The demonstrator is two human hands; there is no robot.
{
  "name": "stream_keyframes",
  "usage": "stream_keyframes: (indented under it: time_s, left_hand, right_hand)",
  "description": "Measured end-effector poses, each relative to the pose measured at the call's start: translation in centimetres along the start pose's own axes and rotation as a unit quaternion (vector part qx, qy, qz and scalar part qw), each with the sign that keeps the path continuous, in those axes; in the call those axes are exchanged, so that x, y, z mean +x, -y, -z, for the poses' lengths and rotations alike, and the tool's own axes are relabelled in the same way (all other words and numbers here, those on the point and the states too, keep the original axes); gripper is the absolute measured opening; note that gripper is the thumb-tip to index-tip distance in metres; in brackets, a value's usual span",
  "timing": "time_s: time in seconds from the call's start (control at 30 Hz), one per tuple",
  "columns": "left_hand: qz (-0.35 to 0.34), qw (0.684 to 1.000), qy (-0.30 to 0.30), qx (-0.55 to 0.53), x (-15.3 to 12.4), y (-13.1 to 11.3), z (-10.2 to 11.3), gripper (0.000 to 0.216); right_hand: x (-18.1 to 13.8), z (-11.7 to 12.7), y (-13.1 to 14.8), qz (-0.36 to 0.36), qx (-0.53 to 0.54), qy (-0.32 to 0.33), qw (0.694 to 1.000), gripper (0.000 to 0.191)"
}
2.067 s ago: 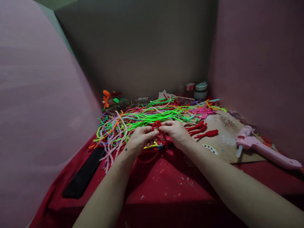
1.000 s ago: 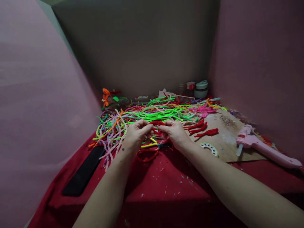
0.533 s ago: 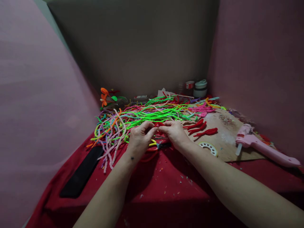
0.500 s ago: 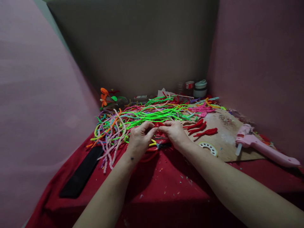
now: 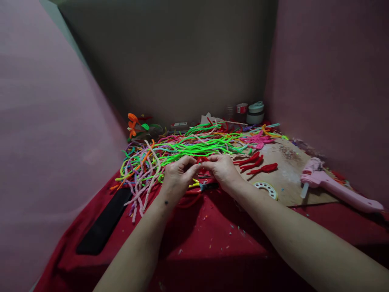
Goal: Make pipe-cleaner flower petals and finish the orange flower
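Between my fingertips is a red pipe cleaner point(image 5: 203, 159), bent into a small loop. My left hand point(image 5: 179, 174) pinches it from the left, thumb against forefinger. From the other side my right hand point(image 5: 223, 170) grips it the same way, the two sets of fingertips almost touching. Below them lie pliers or scissors with yellow and red handles point(image 5: 195, 184), partly covered by my hands. Just beyond my fingers spreads a heap of green pipe cleaners point(image 5: 200, 146). Several finished red twisted pieces point(image 5: 253, 162) rest to the right of my right hand.
A pink glue gun point(image 5: 337, 184) lies at the right on a wooden board point(image 5: 291, 178), near a white ring with holes point(image 5: 267, 188). At the left is a black flat case point(image 5: 105, 223). An orange flower point(image 5: 132, 123) and a lidded cup point(image 5: 255, 113) stand at the back.
Both hands stay in nearly the same place, still pinching the red pipe cleaner. Its loop shows slightly more between the fingertips. The view has shifted very slightly.
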State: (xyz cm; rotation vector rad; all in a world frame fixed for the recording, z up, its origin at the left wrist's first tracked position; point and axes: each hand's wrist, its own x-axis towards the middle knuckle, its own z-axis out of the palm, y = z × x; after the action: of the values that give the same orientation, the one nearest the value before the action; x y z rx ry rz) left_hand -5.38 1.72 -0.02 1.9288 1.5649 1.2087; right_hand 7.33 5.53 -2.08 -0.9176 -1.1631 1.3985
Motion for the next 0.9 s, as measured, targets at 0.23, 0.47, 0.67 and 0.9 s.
stream_keyframes:
  time_s: [0.23, 0.47, 0.67, 0.9]
  left_hand:
    - [0.041, 0.998, 0.045, -0.016, 0.2, 0.0, -0.5, 0.022]
    - [0.114, 0.978, 0.092, -0.147, 0.4, -0.5, 0.1, 0.022]
    - [0.153, 0.947, 0.064, -0.275, 0.5, 0.0, -0.1, 0.026]
    - [0.155, 0.898, 0.164, -0.377, 0.3, 0.4, -0.5, 0.035]
  right_hand:
    - [0.1, -0.1, -0.3, -0.020, 0.081, 0.033, 0.996, 0.012]
    - [0.3, 0.0, -0.7, -0.034, 0.105, 0.042, 0.993, 0.012]
    - [0.3, -0.1, -0.7, -0.074, 0.161, 0.071, 0.982, 0.014]
    - [-0.1, -0.1, 0.2, -0.077, 0.169, 0.067, 0.980, 0.010]
